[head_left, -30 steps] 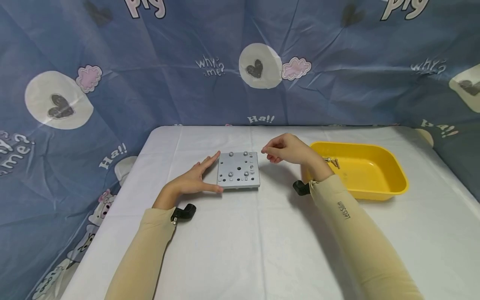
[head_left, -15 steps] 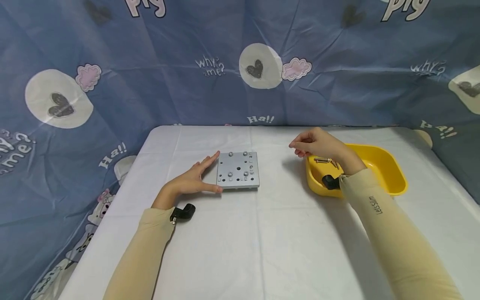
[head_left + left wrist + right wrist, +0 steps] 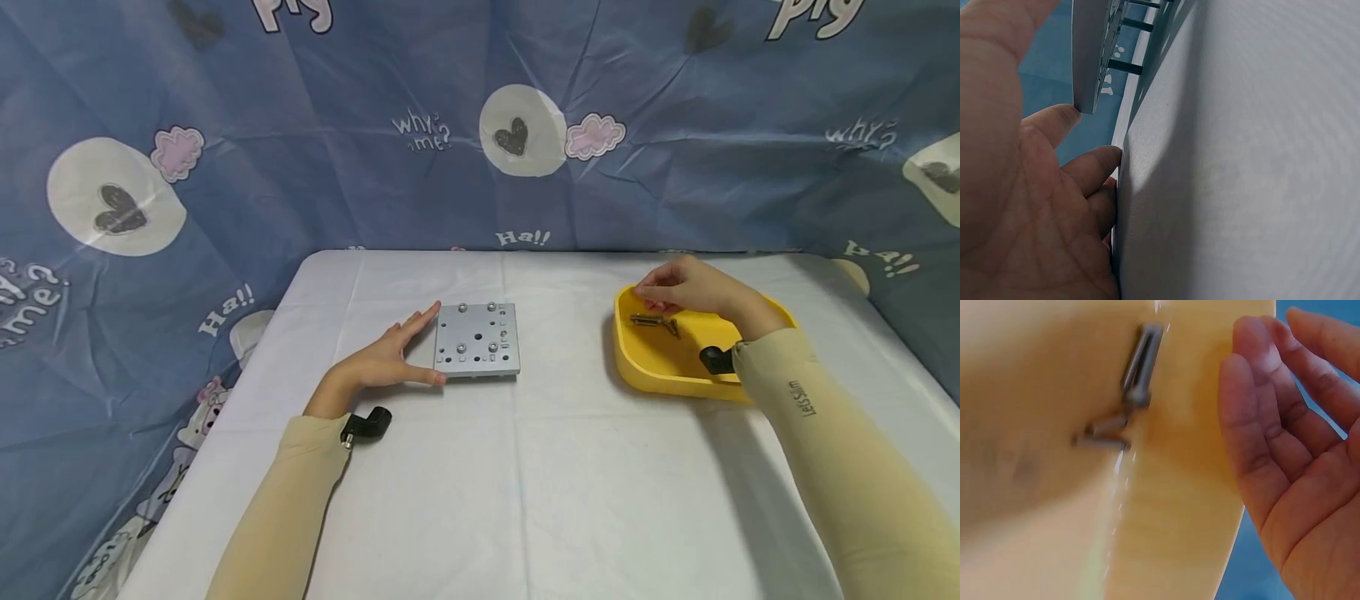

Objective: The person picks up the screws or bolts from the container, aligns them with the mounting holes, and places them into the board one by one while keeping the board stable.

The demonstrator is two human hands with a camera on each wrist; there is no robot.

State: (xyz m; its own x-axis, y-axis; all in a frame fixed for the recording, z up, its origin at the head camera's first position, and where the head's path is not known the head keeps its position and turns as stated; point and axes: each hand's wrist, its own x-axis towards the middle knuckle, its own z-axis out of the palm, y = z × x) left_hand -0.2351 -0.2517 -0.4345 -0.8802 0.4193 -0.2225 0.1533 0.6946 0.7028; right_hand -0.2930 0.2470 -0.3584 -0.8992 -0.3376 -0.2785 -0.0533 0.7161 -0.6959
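Observation:
A grey metal plate [image 3: 478, 325] with drilled holes and several screws [image 3: 461, 348] set in it lies on the table, left of centre in the head view. Screw shanks [image 3: 1125, 66] stick out below it in the left wrist view. My left hand [image 3: 382, 358] spreads along its left side, index finger at the far corner and thumb at the near one, both fairly straight. My right hand [image 3: 693, 292] hangs over the left part of a yellow tray [image 3: 652, 379], fingers loosely bent with nothing visible between them. Loose screws [image 3: 1141, 365] lie in the tray, beside its fingers.
A white cloth [image 3: 450, 500] covers the table. Behind it hangs a blue printed curtain [image 3: 337, 167], which also drapes at the left. A black wrist camera [image 3: 367, 425] sits on my left wrist and another black wrist camera [image 3: 717, 360] on my right.
My right hand has moved right, from beside the plate to over the yellow tray. My left hand and the plate have stayed in place.

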